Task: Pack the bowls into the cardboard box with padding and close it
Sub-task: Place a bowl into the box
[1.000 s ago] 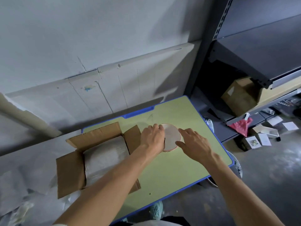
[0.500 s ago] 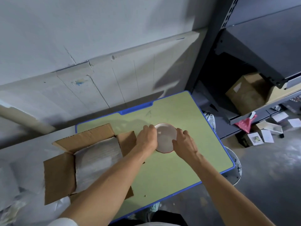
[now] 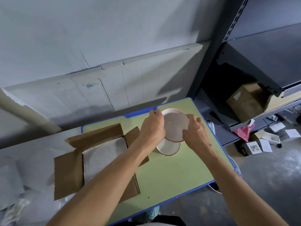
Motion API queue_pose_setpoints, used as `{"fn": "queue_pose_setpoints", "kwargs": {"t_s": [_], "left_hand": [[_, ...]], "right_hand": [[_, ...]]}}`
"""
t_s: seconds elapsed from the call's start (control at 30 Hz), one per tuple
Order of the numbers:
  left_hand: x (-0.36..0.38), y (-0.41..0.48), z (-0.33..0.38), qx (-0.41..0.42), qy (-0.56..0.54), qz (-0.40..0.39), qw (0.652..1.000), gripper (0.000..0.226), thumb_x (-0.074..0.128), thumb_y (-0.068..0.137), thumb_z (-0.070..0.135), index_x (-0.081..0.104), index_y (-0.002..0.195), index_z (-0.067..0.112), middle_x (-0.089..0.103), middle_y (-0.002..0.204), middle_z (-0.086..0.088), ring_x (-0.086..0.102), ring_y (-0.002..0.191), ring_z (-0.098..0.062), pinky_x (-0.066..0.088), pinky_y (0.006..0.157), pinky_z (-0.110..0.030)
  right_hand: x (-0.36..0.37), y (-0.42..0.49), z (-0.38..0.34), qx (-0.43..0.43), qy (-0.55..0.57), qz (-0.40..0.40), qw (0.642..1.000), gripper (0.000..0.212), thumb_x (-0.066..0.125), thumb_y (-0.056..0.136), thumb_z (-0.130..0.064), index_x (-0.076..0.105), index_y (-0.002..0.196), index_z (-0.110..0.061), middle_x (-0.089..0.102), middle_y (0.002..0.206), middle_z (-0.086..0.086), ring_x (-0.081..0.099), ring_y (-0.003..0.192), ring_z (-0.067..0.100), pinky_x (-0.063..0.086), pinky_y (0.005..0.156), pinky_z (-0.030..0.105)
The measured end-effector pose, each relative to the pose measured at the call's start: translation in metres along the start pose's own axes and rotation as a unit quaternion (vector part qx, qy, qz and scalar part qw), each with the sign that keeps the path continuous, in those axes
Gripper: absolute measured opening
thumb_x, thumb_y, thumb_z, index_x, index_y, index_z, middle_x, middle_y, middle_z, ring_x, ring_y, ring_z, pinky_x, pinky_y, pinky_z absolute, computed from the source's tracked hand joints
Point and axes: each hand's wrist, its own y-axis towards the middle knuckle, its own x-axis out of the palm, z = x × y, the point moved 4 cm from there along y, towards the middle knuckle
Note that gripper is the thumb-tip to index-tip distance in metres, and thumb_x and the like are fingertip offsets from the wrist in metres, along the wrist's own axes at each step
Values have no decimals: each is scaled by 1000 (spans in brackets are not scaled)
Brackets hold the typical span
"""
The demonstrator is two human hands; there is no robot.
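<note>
A white bowl with a red rim (image 3: 175,124) is lifted off the green table, tilted toward me. My left hand (image 3: 153,126) grips its left edge and my right hand (image 3: 196,130) grips its right edge. Below it, a second white red-rimmed bowl (image 3: 168,147) stands on the table, partly hidden by the lifted one. To the left sits the open cardboard box (image 3: 68,175) with its flaps spread out, lined with white padding (image 3: 104,154).
The green table (image 3: 179,173) has a blue edge and stands against a grey wall. White wrapping sheets (image 3: 14,176) lie to the left of the box. A dark metal shelf (image 3: 260,62) with a cardboard box (image 3: 246,101) stands at right, above clutter on the floor.
Both hands closed on the top bowl and lifted it up off the bowl beneath, which now shows. The view has shifted slightly.
</note>
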Motion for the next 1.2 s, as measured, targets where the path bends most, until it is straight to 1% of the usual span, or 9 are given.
{"fn": "queue_pose_setpoints", "kwargs": {"t_s": [0.3, 0.4, 0.53, 0.63, 0.8, 0.9, 1.0, 1.13, 1.2], "left_hand": [[-75, -51, -42, -20, -66, 90, 994, 34, 51, 90, 3, 52, 123, 8, 52, 112, -11, 58, 100, -33, 41, 77, -32], [-101, -70, -74, -35, -68, 117, 990, 34, 57, 88, 8, 55, 122, 11, 56, 109, -8, 58, 97, -27, 42, 74, -30], [-125, -103, -120, -87, -79, 128, 985, 35, 64, 86, 13, 57, 120, 16, 59, 106, -3, 61, 84, -20, 58, 67, -37], [-133, -128, -149, -121, -70, 134, 981, 32, 60, 87, 13, 57, 119, 17, 61, 107, -1, 60, 87, -19, 50, 67, -31], [-120, -156, -188, -162, -51, 120, 978, 30, 58, 86, 14, 57, 116, 18, 63, 108, -2, 59, 92, -21, 38, 69, -26], [-98, -162, -204, -182, -35, 104, 977, 25, 60, 87, 17, 56, 111, 18, 64, 103, 0, 60, 86, -18, 43, 67, -27], [-72, -164, -211, -186, -19, 92, 978, 22, 64, 90, 25, 55, 109, 21, 66, 99, 3, 63, 80, -14, 51, 65, -27], [-49, -161, -213, -183, 28, 86, 979, 22, 65, 89, 28, 55, 107, 21, 67, 98, 1, 66, 82, -18, 57, 67, -34], [-44, -159, -212, -176, 40, 84, 980, 23, 65, 89, 26, 57, 109, 19, 67, 101, 1, 66, 86, -19, 56, 68, -30]], "right_hand": [[-25, -40, -73, -81, 7, 18, 997, 53, 50, 84, -8, 44, 135, -20, 49, 119, 10, 51, 104, 33, 39, 77, 34], [-18, -50, -108, -131, 5, 6, 991, 52, 50, 84, -10, 45, 135, -20, 51, 123, 9, 49, 110, 30, 34, 79, 31], [7, -62, -152, -186, -5, -11, 982, 49, 51, 82, -13, 50, 131, -19, 55, 121, 9, 51, 109, 30, 42, 85, 35], [32, -71, -177, -211, -8, -39, 977, 50, 53, 82, -12, 50, 132, -19, 56, 120, 11, 52, 109, 32, 43, 86, 37], [71, -90, -194, -240, -43, -87, 966, 47, 52, 87, -11, 47, 133, -17, 57, 120, 11, 53, 109, 32, 40, 86, 35], [89, -97, -192, -229, -66, -108, 965, 47, 51, 87, -9, 44, 132, -18, 55, 114, 12, 55, 105, 35, 40, 80, 35], [105, -99, -183, -213, -94, -127, 964, 45, 52, 87, -9, 45, 130, -14, 54, 111, 14, 58, 101, 37, 46, 83, 39], [123, -99, -172, -203, -124, -137, 962, 50, 51, 84, -5, 43, 133, -13, 52, 110, 16, 59, 97, 42, 47, 81, 42], [130, -98, -170, -206, -136, -130, 960, 50, 50, 84, -4, 43, 133, -12, 51, 111, 15, 60, 96, 42, 46, 78, 42]]}}
